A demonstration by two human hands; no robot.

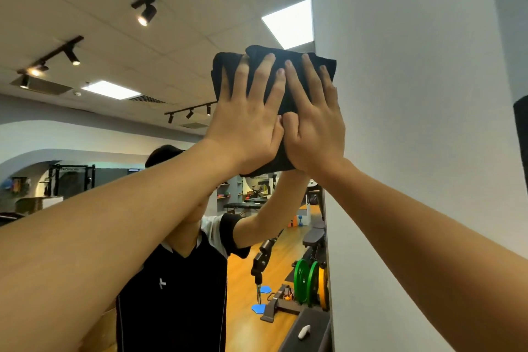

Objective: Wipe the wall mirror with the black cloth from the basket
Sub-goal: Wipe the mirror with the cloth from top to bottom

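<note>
Filling the left and centre of the view, the wall mirror (114,37) is seen running up past the frame's top, its right edge met by a white wall (414,123); wide bare glass is left open to the left and below. High up, right against that edge, the black cloth (288,100) is spread flat on the glass, its right corner lapping onto the wall. It is pressed by both hands side by side: the left hand (245,126) is laid with fingers straight and fanned, the right hand (314,126) likewise flat, thumbs touching at the middle. Nothing is gripped; the cloth is only pinned under open palms
</note>
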